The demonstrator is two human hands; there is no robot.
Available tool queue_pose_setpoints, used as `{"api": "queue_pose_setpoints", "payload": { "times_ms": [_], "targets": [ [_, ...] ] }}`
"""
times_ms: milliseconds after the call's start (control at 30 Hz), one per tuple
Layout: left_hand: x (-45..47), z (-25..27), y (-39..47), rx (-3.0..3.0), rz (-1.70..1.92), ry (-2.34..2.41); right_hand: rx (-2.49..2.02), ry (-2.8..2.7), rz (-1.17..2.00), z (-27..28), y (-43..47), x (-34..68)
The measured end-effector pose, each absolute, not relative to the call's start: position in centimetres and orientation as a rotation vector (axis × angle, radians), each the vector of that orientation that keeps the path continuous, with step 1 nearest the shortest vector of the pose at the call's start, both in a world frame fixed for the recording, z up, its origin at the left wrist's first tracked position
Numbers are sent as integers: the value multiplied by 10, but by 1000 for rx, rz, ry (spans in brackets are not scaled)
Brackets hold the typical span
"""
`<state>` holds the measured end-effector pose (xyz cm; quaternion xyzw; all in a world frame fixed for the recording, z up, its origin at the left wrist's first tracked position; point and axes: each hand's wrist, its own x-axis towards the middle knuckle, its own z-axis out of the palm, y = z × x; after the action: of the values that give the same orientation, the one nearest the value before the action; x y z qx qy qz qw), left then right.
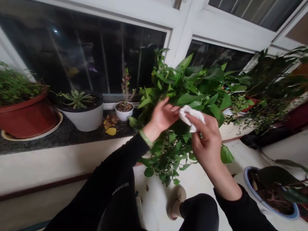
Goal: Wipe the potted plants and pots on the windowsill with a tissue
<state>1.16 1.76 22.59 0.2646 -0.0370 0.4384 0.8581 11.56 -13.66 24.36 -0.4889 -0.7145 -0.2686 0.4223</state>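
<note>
In the head view, a bushy potted plant with broad green leaves (pixel 191 80) fills the middle, its lower stems trailing toward the floor. My right hand (pixel 208 141) pinches a crumpled white cloth (pixel 192 118) in front of the foliage. Just left of it is my left hand (pixel 163 119), palm turned up and fingers loosely spread against the leaves, with a pale green bangle (pixel 146 139) on the wrist. The left fingertips come close to the cloth; whether they touch it or a leaf I cannot tell. The plant's pot is hidden.
On the dark windowsill (pixel 81 135) stand a terracotta pot (pixel 27 114), a white pot with a succulent (pixel 86 115) and a small white pot (pixel 123 111). Dry leaves lie between them. A blue-rimmed pot (pixel 271 193) stands at right. Windows rise behind; my legs are below.
</note>
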Motion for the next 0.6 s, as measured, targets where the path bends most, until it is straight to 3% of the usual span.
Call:
{"api": "queue_pose_setpoints", "payload": {
  "times_ms": [300, 600],
  "targets": [
    [12, 235, 12, 530, 887, -79, -1334, -1789, -1014, 301, -79, 138],
    [-8, 235, -22, 559, 854, -182, -1347, -1820, -839, 231, -76, 96]
  ]
}}
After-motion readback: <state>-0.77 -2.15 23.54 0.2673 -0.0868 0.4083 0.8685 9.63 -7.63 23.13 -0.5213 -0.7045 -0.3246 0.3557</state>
